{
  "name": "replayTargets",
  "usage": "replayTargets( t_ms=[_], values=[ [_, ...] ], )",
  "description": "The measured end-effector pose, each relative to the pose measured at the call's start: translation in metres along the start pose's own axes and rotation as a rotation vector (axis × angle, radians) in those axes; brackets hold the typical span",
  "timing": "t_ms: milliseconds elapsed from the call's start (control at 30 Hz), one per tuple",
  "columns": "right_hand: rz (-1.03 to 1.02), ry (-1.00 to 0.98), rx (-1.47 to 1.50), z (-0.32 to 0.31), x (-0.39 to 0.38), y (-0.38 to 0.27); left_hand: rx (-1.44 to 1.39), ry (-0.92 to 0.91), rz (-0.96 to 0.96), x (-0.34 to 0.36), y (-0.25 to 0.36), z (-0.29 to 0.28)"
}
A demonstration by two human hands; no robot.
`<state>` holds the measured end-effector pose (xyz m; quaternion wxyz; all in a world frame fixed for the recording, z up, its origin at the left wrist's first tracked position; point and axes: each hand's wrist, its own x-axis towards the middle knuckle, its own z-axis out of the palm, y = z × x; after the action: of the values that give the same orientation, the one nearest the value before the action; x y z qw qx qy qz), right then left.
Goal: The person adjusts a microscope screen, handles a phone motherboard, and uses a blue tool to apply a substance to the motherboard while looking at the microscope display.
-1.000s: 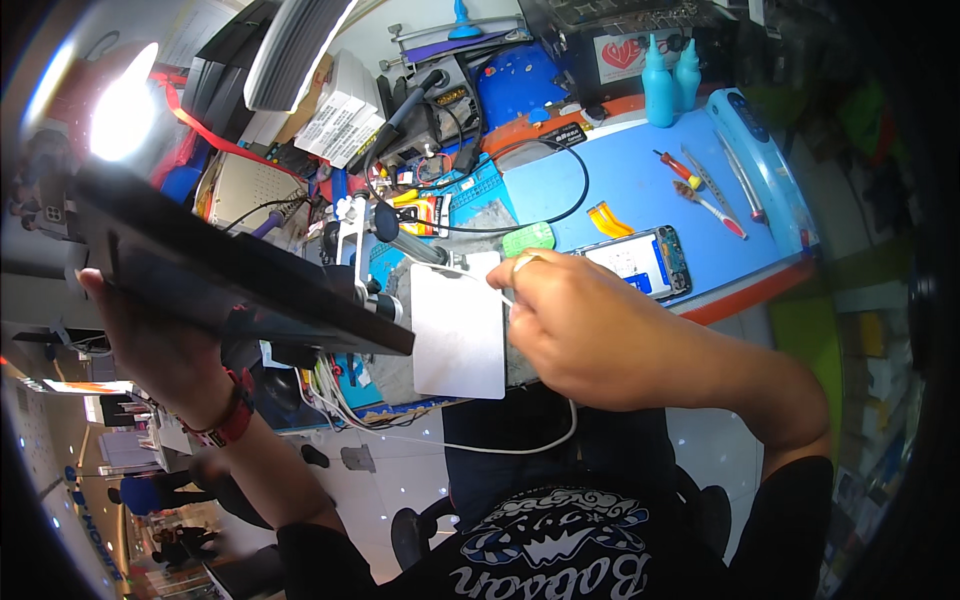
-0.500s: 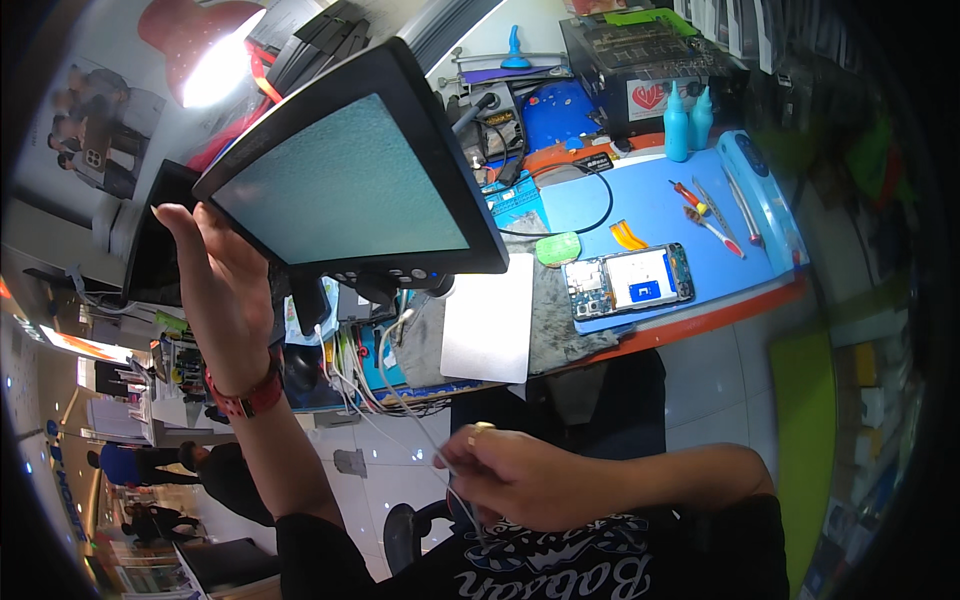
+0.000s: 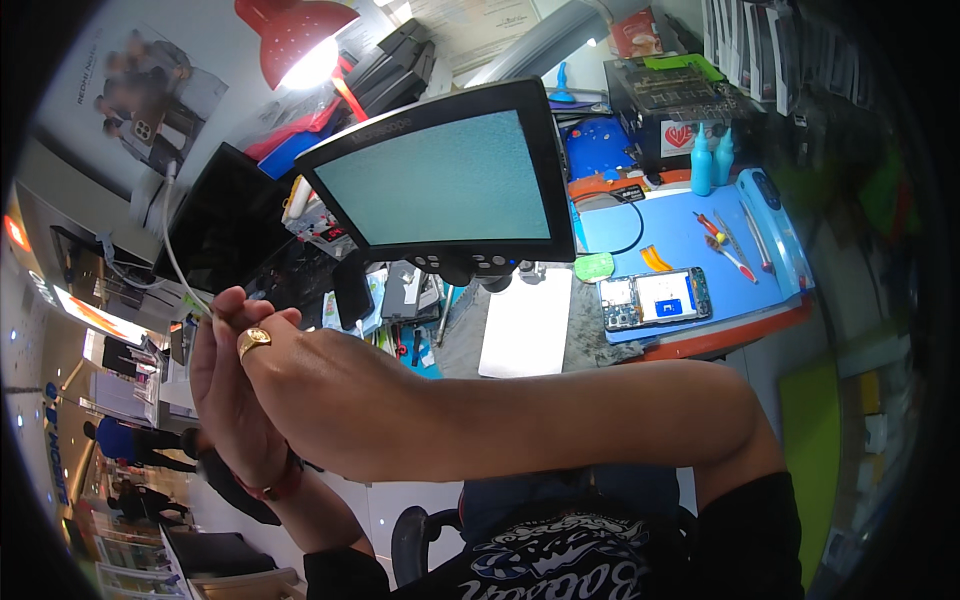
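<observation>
Both left hand [image 3: 228, 400] and right hand [image 3: 325, 390] have fingers [image 3: 231, 300] nearly closed on the white cable [image 3: 180, 255], apparently steadying its upper end above them.

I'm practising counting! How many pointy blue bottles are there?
2: the left bottle stands near the far edge of the blue mat, the right bottle beside it. More may hide behind the screen.

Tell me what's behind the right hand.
Behind the right hand, part of the left hand shows, and a white cable rises from where the hands meet. The rest of the left hand, and how the cable runs on from there, are covered.
</observation>
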<state>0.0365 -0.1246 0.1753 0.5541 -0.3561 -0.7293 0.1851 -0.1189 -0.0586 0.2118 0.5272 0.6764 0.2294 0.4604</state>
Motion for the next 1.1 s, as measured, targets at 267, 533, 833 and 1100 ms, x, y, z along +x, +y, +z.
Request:
replayTargets(
  t_ms=[267, 533, 833, 1100],
  values=[
    [-0.373, 0.341, -0.944, -0.083, 0.011, -0.048, 0.561, -0.062, 0.265, 0.067, 0.03, 0.021],
    [-0.409, 0.295, -0.783, -0.182, 0.02, -0.1, 1.327, -0.163, 0.911, 0.114, 0.043, 0.03],
    [0.03, 0.662, 0.057, -0.212, 0.014, -0.068, 1.503, -0.206, 1.122, 0.173, 0.029, 0.042],
    [-0.238, 0.776, -0.221, -0.215, -0.002, -0.024, 1.338, -0.334, 1.089, 0.203, 0.017, 0.06]
  ],
)
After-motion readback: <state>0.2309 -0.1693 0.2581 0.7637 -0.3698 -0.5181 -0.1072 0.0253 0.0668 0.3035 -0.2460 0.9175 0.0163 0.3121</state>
